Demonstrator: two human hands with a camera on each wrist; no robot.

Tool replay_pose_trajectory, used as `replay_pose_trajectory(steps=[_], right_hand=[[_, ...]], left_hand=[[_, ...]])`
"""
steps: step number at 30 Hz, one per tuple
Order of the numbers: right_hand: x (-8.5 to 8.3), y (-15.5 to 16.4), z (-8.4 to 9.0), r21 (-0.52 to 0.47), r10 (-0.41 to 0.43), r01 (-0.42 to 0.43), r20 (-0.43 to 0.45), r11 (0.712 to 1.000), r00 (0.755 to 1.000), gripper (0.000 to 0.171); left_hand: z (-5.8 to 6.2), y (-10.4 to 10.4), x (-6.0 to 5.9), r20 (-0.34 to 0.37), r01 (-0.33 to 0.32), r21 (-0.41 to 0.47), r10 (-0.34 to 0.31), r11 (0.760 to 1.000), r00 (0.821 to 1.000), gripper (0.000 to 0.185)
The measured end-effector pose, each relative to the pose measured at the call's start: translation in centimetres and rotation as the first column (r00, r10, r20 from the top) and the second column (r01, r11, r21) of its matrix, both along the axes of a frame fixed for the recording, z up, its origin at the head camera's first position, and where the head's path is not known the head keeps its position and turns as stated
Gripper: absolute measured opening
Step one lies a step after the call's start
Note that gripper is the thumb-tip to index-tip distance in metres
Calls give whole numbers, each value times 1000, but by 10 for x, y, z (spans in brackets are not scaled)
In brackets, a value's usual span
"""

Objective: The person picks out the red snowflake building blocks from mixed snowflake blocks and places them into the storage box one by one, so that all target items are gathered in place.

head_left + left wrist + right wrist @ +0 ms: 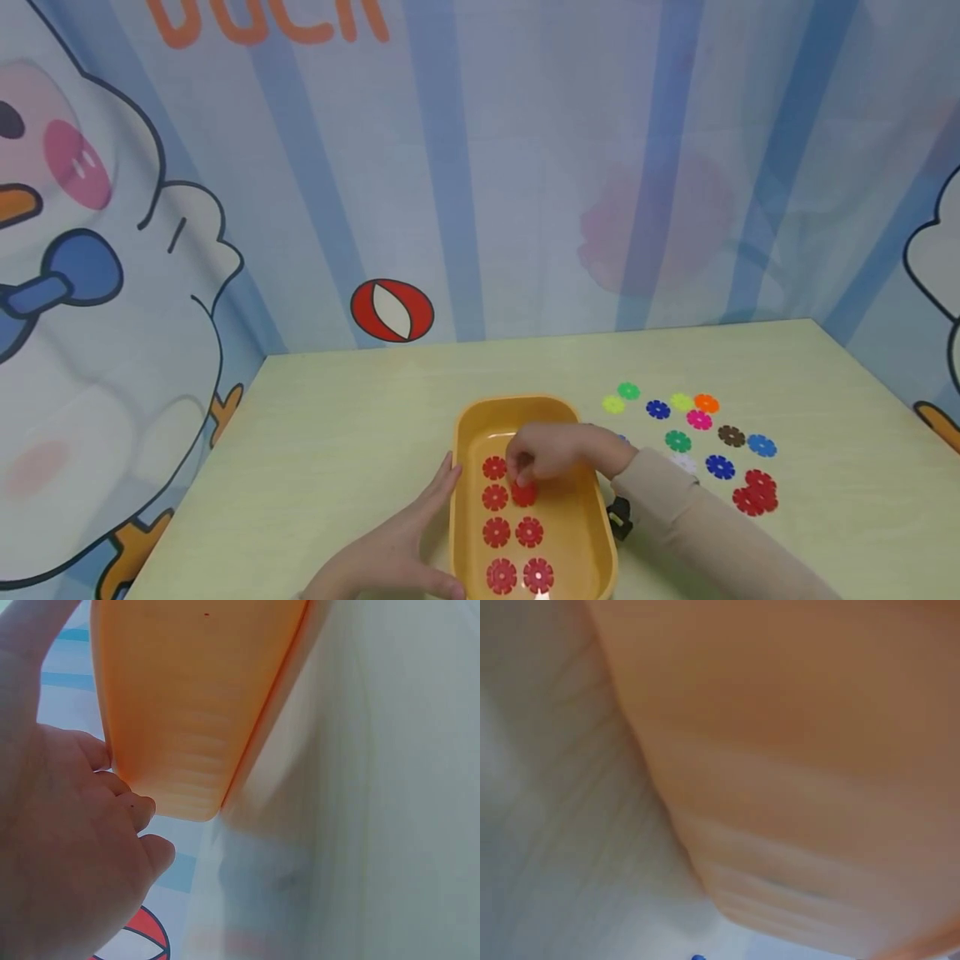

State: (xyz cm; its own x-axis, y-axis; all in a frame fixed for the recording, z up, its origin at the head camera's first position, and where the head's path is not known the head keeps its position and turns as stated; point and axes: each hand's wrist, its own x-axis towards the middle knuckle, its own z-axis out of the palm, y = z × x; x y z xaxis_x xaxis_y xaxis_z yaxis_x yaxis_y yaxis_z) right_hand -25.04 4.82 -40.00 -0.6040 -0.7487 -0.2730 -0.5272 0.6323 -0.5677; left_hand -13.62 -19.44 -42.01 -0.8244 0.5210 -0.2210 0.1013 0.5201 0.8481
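Note:
A yellow-orange plastic tray (592, 533) lies lengthwise in front of me. Red notched plastic discs (496, 532) sit flat on its floor in two columns. My right hand (553, 451) reaches in over the right rim, fingers curled, and pinches a red notched disc (523, 495) at the far end of the right-hand column. Its fingertips are close over the tray floor. With spread fingers, my left hand (393, 546) rests against the tray's left side, thumb near the front; the left wrist view shows its fingertips touching the outer wall (176, 712).
Right of the tray, loose notched discs in green, blue (720, 467), brown (731, 436) and other colours lie scattered, with a small overlapping red pile (756, 493). A small black device (619, 518) shows below the right wrist. A printed cloth backdrop (517, 183) stands behind the table.

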Motion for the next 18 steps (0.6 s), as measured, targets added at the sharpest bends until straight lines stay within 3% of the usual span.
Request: replay_pose_trajectory(steps=[18], right_hand=[[0,-2,-6,36,-39,39,-1,999,999,14]], left_hand=[[-1,0,0,-9,7,-8,-7,1000,1000,117]])
